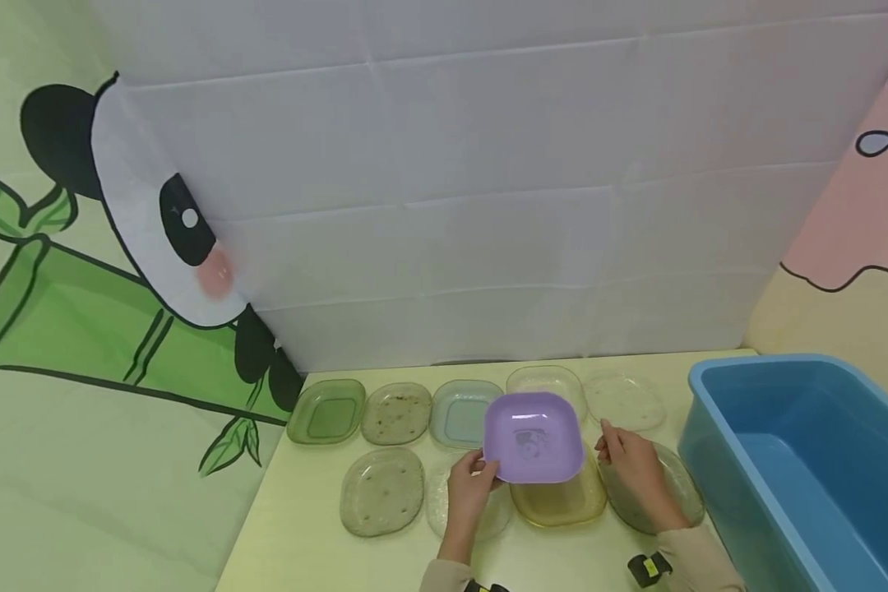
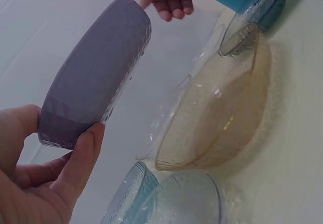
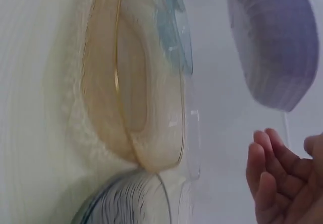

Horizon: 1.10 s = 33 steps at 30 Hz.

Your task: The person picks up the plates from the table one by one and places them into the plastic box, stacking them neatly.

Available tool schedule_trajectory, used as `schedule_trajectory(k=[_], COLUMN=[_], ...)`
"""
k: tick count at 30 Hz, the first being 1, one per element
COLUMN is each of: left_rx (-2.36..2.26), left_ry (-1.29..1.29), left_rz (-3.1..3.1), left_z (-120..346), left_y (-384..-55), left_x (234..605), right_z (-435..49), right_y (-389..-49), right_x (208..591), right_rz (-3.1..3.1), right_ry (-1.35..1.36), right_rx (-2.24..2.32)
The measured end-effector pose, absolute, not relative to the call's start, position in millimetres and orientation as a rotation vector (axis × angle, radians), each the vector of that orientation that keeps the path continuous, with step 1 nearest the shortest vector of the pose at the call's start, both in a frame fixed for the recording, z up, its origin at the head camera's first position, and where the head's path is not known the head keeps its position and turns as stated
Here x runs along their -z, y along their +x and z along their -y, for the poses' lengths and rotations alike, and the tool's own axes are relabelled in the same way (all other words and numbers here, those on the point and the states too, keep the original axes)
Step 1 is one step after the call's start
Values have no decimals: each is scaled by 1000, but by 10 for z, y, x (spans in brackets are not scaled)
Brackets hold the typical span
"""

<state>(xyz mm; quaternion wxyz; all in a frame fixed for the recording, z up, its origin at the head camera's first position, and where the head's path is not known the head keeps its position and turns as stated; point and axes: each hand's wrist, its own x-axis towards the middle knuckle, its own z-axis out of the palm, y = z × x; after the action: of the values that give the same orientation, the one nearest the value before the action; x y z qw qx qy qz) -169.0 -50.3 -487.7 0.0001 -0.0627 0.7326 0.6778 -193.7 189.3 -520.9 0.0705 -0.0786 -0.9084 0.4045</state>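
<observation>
A shallow purple dish [image 1: 533, 427] with rounded corners and a faint picture on its bottom is held up over the other dishes. My left hand [image 1: 470, 491] pinches its near left corner, thumb on one side and fingers underneath. My right hand [image 1: 636, 470] hovers apart from the dish, to its right, with fingers loosely bent and nothing between them; the right wrist view shows this hand [image 3: 282, 178] just off the dish's edge. Below the purple dish sits an amber dish [image 1: 560, 507], partly covered by it in the head view. A dark greenish dish [image 1: 686, 485] lies under my right hand.
Several see-through dishes stand in two rows: a green one [image 1: 326, 411], a light blue one [image 1: 455, 415], speckled and colourless ones [image 1: 381, 493]. A large blue tub [image 1: 755, 485] stands at the right. A white cloth wall [image 1: 451, 205] rises behind the table [image 1: 281, 526].
</observation>
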Motion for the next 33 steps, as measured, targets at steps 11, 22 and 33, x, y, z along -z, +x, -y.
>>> schedule_trajectory(k=[11, 22, 33], left_rx=[-2171, -2178, -2111], left_ry=[-279, -291, -56], left_rz=[-2283, -2270, -2228], left_z=[565, 589, 698], left_y=[-1773, -1831, -1812], left_x=[5254, 5351, 5017], right_z=[-1532, -1495, -1581], right_y=[-1924, -1959, -1962], right_x=[5204, 5168, 5016], right_rz=[2902, 2913, 2930], right_ry=[-152, -24, 43], right_rx=[-1381, -1055, -846])
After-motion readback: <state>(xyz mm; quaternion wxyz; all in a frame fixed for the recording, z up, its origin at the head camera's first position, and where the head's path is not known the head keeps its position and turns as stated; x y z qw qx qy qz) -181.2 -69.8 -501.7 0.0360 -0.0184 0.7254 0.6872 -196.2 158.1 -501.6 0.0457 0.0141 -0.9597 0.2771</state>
